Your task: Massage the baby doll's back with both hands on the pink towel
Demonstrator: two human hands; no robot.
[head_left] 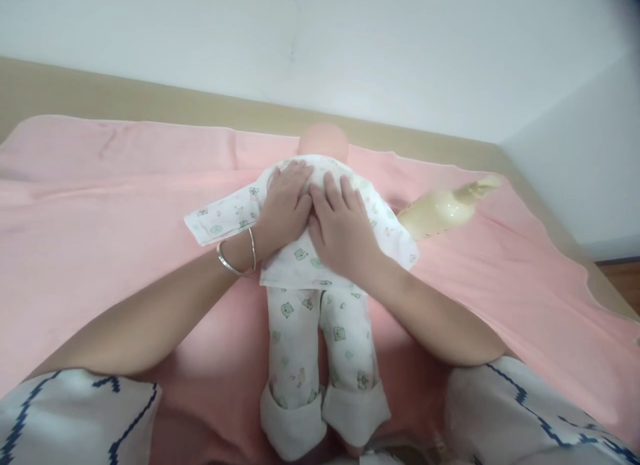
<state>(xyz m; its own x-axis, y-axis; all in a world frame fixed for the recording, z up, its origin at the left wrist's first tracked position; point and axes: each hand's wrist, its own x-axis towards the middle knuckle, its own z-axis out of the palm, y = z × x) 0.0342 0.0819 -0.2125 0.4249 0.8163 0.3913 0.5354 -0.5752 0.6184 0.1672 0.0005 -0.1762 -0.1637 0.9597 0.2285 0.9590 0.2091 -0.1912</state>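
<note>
A baby doll (323, 140) in a white top (287, 261) and white trousers (295, 331) with small green bear prints lies stretched out before me, its head at the far end. No face shows, only the smooth round head. My left hand (285, 201) rests flat on the upper part of the top, fingers stretched out and pointing away. Beside it, my right hand (343, 225) lies flat on the same cloth with its fingers spread; the two thumbs nearly meet. The sleeves reach out to both sides, and the trouser cuffs are turned up.
A pale yellow glossy bottle-like object (440, 208) lies right of the doll, by the sleeve. Under everything spreads a pink blanket (100, 251) on a beige surface (75, 85). A white wall (200, 38) rises behind, with a corner at the right.
</note>
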